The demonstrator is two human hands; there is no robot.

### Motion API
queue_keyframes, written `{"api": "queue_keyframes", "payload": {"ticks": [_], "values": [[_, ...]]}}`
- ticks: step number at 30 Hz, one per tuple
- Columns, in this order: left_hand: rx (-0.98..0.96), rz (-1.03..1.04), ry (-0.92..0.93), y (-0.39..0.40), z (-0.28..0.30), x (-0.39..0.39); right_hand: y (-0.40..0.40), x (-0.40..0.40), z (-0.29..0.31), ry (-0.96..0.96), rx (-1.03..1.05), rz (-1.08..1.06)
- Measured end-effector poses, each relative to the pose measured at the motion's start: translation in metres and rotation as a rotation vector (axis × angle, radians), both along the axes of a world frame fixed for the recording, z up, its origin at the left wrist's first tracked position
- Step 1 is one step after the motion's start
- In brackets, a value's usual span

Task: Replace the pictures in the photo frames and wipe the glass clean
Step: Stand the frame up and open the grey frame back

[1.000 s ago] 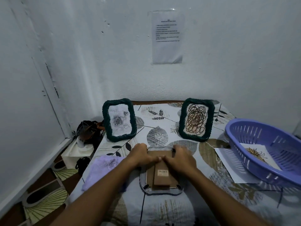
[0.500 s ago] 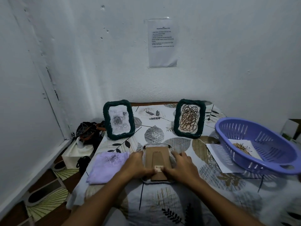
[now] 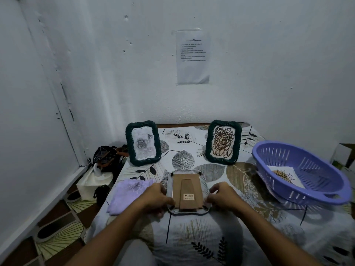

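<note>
Lying face down on the leaf-print table [image 3: 192, 237], a frame [image 3: 187, 191] shows its cardboard back. The left hand [image 3: 155, 198] and right hand [image 3: 222, 196] pinch its near corners, fingertips partly hidden. A lilac cloth [image 3: 126, 194] lies just left. Farther back stand two green frames [image 3: 143, 143] [image 3: 223, 142]; the purple basket [image 3: 299, 173] holds a half-hidden picture. The wall notice [image 3: 192, 56] is unreadable.

You have one frame [image 3: 187, 191] face down near you — brown backing up; two dark green frames [image 3: 143, 143] [image 3: 223, 142] stand upright behind, a lilac cloth [image 3: 129, 194] just left.
</note>
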State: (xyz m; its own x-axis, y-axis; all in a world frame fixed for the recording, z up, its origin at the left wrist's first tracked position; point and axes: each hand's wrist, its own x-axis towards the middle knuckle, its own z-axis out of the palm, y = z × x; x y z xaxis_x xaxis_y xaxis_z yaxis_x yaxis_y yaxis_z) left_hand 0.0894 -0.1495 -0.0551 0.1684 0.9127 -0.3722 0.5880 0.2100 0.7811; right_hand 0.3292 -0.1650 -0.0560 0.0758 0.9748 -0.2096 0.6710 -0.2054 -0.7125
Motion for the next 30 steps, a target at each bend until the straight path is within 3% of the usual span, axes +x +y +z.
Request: {"api": "queue_keyframes", "payload": {"ticks": [6, 17, 27, 30], "values": [[-0.056, 0.042, -0.109, 0.000, 0.002, 0.003, 0.004, -0.008, 0.004, -0.012, -0.071, 0.011], [-0.057, 0.085, -0.136, 0.002, -0.005, 0.005, 0.002, -0.014, 0.004, 0.015, -0.092, -0.024], [-0.127, 0.239, -0.302, 0.007, -0.018, 0.001, 0.002, -0.009, 0.003, 0.170, -0.118, -0.098], [-0.154, 0.253, -0.279, 0.011, -0.019, 0.000, 0.003, -0.008, 0.002, 0.191, -0.125, -0.096]]}}
